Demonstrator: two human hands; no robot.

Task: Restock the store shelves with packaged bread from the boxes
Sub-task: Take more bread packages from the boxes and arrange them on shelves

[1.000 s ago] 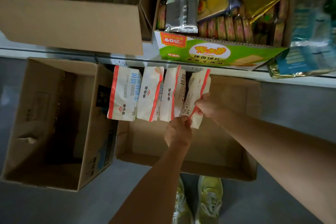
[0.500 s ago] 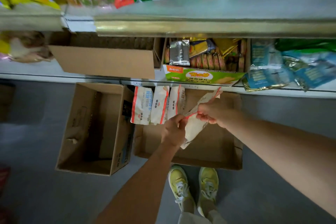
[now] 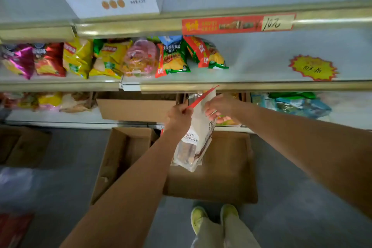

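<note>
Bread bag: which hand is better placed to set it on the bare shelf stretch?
Probably the right hand: it grips the bread bag nearer the bare shelf stretch. The left hand only pinches the red top edge.

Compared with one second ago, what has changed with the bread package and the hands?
Both hands, left hand and right hand, lifted the bread package up out of its row toward the shelf edge. Both keep gripping its top; the cardboard boxes stayed put.
</note>
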